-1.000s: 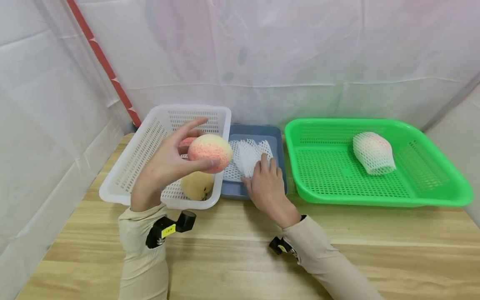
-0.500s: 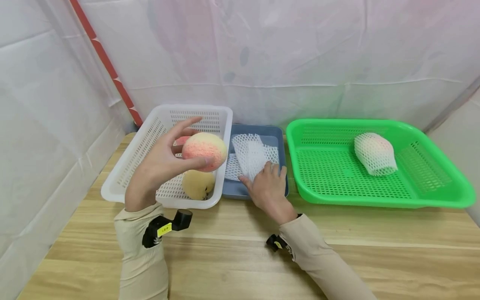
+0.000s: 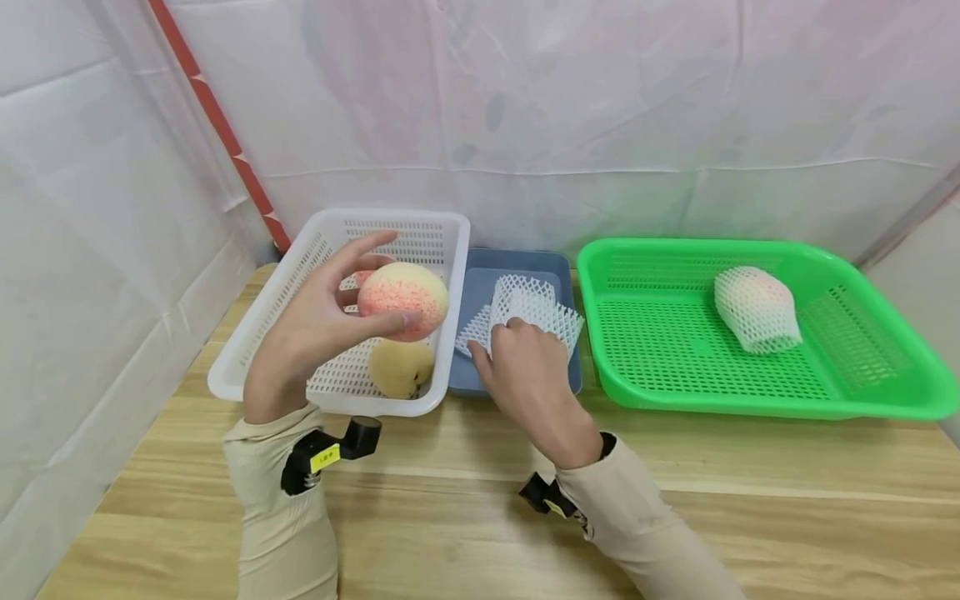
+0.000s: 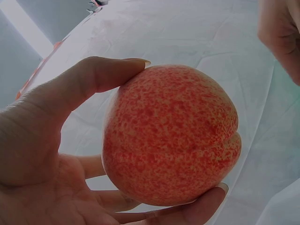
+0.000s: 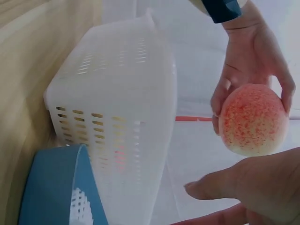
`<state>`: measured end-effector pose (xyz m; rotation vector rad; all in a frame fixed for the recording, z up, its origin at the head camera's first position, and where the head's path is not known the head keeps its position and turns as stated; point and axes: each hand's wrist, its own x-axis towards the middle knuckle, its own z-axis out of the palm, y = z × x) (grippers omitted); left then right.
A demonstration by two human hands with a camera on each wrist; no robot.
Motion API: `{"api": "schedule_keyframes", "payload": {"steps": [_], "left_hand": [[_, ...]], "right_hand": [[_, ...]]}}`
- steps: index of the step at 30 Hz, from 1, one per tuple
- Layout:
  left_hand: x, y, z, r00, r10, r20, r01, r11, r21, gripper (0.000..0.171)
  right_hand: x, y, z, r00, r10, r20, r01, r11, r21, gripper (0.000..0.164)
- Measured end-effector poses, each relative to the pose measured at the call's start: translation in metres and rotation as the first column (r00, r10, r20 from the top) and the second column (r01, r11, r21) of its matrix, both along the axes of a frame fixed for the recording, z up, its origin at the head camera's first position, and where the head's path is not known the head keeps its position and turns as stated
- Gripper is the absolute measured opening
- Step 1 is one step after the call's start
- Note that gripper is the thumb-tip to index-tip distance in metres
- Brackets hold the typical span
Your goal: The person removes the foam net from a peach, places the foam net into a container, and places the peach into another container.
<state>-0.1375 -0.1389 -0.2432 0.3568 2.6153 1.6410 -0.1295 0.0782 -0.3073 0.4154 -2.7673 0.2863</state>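
My left hand [image 3: 303, 329] grips a pink and cream peach [image 3: 405, 300] between thumb and fingers, held up over the white basket [image 3: 225, 367]. The left wrist view shows this peach [image 4: 173, 136] close up, speckled red, with its crease to the right. My right hand [image 3: 528, 379] lies over white foam fruit nets [image 3: 521, 292] in a blue-grey tray [image 3: 480, 262]. Its fingers bend down toward the nets, tips hidden behind the knuckles. The thumb [image 5: 211, 185] stands apart from the fingers in the right wrist view.
A yellowish round fruit [image 3: 400, 368] sits in the white basket, with something pink partly hidden behind the left hand. The green basket [image 3: 637, 400] at right holds a peach in a foam net [image 3: 757, 308]. White sheeting [image 3: 585, 100] hangs behind the wooden table [image 3: 420, 517].
The foam nets have shifted and turned to the right in the tray. My right hand's fingers have bent more and its knuckles have risen. The left hand has drifted slightly left with the peach.
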Motion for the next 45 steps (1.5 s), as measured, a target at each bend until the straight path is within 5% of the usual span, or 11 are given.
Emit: {"api": "schedule_keyframes", "payload": {"steps": [4, 8, 19, 31, 45], "left_hand": [[-0.001, 0.000, -0.001, 1.000, -0.003, -0.016, 0.003, 1.000, -0.011, 0.080], [-0.001, -0.001, -0.001, 0.999, -0.009, -0.037, 0.008, 1.000, -0.020, 0.079], [0.000, -0.005, 0.000, 0.999, -0.006, -0.043, 0.006, 1.000, 0.000, 0.077], [-0.001, -0.007, -0.001, 1.000, 0.011, -0.029, -0.010, 1.000, 0.008, 0.077], [-0.003, -0.009, -0.004, 0.997, 0.082, -0.006, -0.082, 0.984, -0.161, 0.080]], "right_hand": [[-0.003, -0.006, -0.002, 0.995, 0.008, -0.097, -0.012, 0.999, -0.046, 0.042], [-0.009, -0.015, -0.007, 0.996, 0.013, -0.085, -0.022, 0.995, -0.100, 0.050], [-0.015, -0.038, -0.029, 0.985, -0.026, -0.171, 0.031, 0.999, 0.026, 0.066], [-0.020, -0.035, -0.027, 0.992, -0.127, 0.028, 0.127, 0.992, 0.016, 0.065], [-0.023, -0.034, -0.027, 0.986, -0.104, 0.130, 0.107, 0.994, -0.016, 0.056]]}}
